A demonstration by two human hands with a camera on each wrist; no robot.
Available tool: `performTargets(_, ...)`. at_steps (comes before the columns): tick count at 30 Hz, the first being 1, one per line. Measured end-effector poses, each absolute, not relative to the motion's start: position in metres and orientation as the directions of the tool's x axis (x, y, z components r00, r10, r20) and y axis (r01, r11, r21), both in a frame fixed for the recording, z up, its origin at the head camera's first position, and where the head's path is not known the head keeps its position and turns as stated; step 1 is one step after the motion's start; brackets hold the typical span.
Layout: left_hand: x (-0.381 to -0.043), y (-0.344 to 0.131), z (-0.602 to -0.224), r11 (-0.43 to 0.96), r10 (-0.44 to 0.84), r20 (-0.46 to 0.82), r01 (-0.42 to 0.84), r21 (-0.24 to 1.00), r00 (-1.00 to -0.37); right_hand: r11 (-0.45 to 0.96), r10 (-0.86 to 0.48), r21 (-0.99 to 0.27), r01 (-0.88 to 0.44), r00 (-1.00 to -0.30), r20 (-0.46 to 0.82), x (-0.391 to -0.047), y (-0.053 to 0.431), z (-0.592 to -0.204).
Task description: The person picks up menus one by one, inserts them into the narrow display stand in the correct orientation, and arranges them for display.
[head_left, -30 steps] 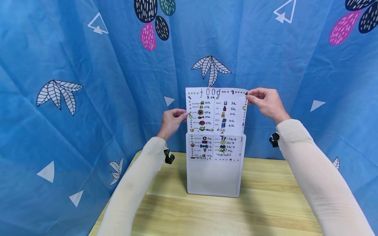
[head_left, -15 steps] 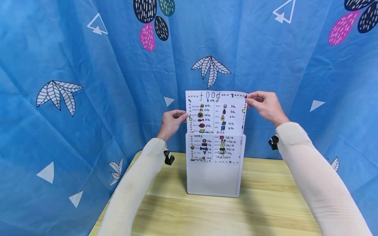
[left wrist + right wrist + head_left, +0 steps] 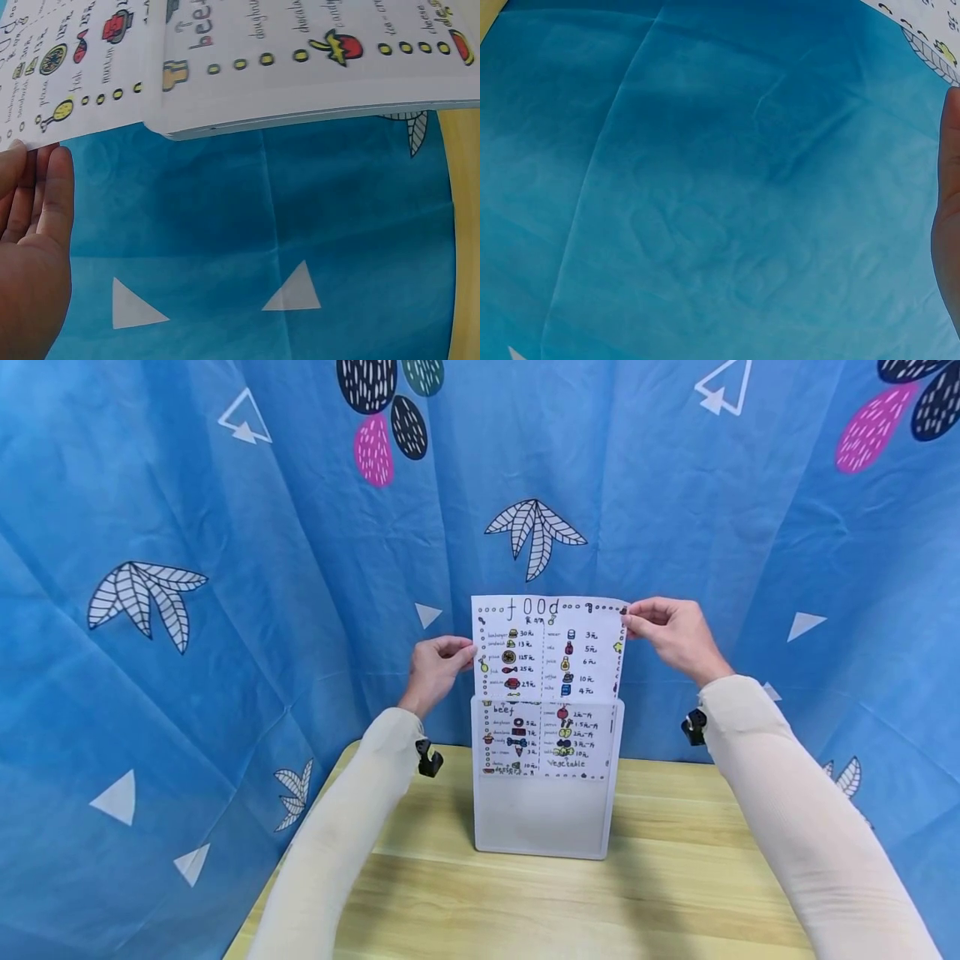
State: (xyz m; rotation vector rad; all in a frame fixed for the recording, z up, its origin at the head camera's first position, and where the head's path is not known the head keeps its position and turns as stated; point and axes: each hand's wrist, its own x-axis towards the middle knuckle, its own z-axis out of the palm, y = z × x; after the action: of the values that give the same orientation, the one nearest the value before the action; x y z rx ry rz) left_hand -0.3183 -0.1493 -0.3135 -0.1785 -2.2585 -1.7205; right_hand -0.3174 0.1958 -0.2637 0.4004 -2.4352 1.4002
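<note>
A paper menu (image 3: 543,652) headed "food", with small coloured drawings and prices, stands partly inside a clear display stand (image 3: 540,818) upright on the table. Its upper part sticks out above the stand's top edge, while the lower part shows through the front panel. My left hand (image 3: 437,670) pinches the menu's left edge, a little above the stand. At the upper right corner, my right hand (image 3: 678,631) pinches the paper between thumb and fingers. The left wrist view shows the left hand (image 3: 37,210) at the paper's edge. Only a sliver of the right hand (image 3: 949,202) appears in the right wrist view.
The stand rests on a light wooden table (image 3: 697,860) near its back edge. A blue patterned curtain (image 3: 360,568) hangs close behind and along the left side. Black wrist cameras sit on both cream sleeves (image 3: 360,810).
The menu has slid down into the stand, so less of it shows above the top edge. My right hand has moved down with it; the left has stayed nearly in place.
</note>
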Motion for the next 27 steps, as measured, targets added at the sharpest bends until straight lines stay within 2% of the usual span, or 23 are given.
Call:
performTargets(6, -0.323, -0.148, -0.301, 0.273, -0.093, 0.342, 0.306, 0.912, -0.935, 0.471, -0.08, -0.796, -0.381, -0.917, 0.391, -0.317, 0.195, -0.264)
performTargets(16, -0.325, -0.142, -0.275, 0.275, -0.118, 0.432, 0.389, 0.879, -0.894, 0.437, -0.046, -0.788, -0.435, -0.885, 0.463, -0.32, 0.193, -0.261)
performTargets(20, -0.324, -0.141, -0.272, 0.268, -0.117, 0.468, 0.426, 0.864, -0.876, 0.442, -0.035, -0.796, -0.413, -0.895, 0.445, -0.319, 0.194, -0.261)
performTargets(27, -0.323, -0.141, -0.273, 0.242, -0.114, 0.462, 0.427, 0.871, -0.879, 0.417, -0.053, -0.801, -0.429, -0.892, 0.45, -0.319, 0.196, -0.264)
